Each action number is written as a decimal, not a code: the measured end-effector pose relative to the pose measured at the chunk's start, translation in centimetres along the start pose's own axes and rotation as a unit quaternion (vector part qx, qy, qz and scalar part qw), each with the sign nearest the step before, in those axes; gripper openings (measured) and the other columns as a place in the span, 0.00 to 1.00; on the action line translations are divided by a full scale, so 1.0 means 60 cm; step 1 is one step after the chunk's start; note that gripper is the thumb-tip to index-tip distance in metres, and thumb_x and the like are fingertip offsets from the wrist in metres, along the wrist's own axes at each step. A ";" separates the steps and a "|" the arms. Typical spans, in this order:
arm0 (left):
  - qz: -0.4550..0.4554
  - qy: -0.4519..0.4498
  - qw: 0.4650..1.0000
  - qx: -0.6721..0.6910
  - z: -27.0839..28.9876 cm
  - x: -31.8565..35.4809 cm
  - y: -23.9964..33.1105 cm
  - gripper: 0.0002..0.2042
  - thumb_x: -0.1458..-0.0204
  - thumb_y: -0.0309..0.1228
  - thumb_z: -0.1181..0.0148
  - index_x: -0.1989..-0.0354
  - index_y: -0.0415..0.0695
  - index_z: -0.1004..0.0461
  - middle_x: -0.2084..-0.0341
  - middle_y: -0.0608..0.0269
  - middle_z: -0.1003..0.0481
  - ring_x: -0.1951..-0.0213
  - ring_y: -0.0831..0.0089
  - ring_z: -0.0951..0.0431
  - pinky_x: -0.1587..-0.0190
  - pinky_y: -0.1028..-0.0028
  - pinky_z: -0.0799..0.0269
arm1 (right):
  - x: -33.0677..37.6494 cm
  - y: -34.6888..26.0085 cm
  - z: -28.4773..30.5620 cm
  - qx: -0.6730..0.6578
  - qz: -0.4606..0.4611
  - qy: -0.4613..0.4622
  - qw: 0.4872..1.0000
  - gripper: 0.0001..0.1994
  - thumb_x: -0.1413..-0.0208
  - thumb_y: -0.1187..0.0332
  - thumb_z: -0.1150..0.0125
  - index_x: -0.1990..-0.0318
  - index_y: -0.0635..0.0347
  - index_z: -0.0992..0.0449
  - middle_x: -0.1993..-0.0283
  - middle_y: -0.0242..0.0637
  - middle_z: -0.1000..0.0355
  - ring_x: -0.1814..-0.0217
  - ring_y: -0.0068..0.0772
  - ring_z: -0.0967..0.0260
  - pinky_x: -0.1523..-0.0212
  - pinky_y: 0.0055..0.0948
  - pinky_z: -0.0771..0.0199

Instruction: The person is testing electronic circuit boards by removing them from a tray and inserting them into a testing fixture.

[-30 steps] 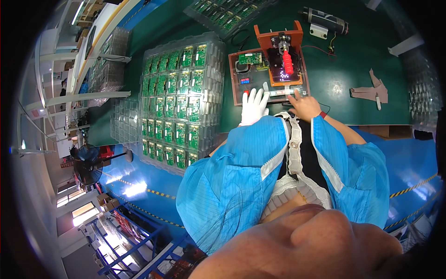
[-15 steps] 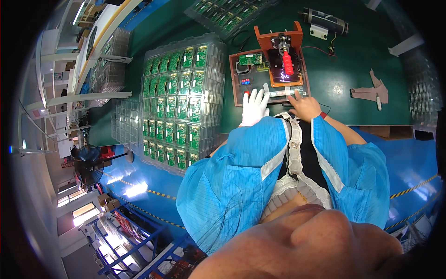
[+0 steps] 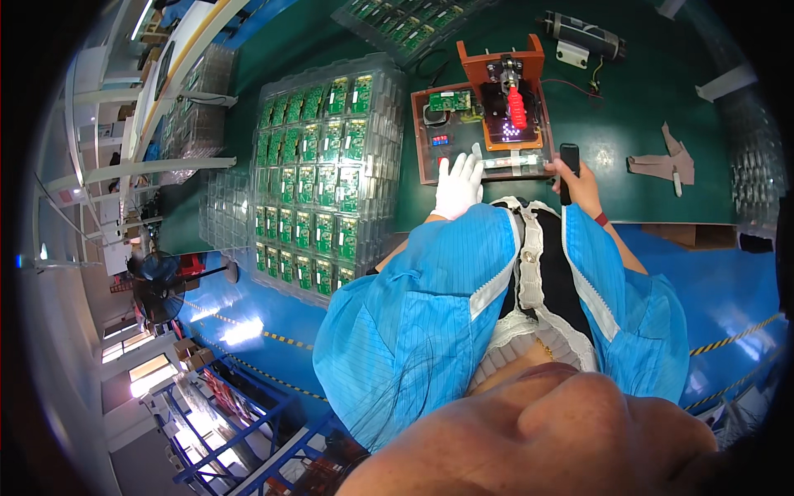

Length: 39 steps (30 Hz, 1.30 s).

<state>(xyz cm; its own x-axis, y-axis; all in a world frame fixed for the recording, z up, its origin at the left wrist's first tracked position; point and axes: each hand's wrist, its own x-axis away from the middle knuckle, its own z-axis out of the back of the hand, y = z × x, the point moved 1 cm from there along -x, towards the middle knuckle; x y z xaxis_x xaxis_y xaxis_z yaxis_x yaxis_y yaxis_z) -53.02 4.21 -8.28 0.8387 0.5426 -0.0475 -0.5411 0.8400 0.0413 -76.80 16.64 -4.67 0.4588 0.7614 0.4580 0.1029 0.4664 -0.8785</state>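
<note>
Since a second ago the right hand (image 3: 579, 183) has drawn back from the front edge of the test fixture (image 3: 484, 124) and now grips a slim black handheld device (image 3: 569, 169), fingers wrapped around it; the device stands upright at the fixture's right front corner. Green bench top (image 3: 645, 107) carries everything. Largest on it is the clear plastic tray of green circuit boards (image 3: 318, 174), lying left of the fixture. On the orange-brown fixture a red-handled clamp (image 3: 515, 106) stands upright over a lit display. The left hand (image 3: 459, 183), in a white glove, lies flat with fingers spread on the fixture's front left edge, holding nothing.
</note>
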 end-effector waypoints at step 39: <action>0.240 0.201 0.912 0.264 -0.036 0.016 -0.078 0.30 0.50 0.31 0.47 0.37 0.39 0.45 0.38 0.47 0.43 0.37 0.51 0.43 0.37 0.58 0.50 | 0.006 -0.002 -0.023 -0.333 -0.088 -0.125 0.930 0.23 0.42 0.45 0.52 0.61 0.60 0.31 0.80 0.33 0.34 0.84 0.24 0.40 0.80 0.23 0.38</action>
<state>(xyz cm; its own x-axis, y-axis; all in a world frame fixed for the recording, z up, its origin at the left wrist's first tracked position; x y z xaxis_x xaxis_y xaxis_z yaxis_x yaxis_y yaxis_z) -49.84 0.83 -10.65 0.3653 0.8950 -0.2559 -0.6453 0.4416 0.6234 -75.45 16.26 -4.59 0.1717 0.8193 0.5471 0.7194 0.2751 -0.6377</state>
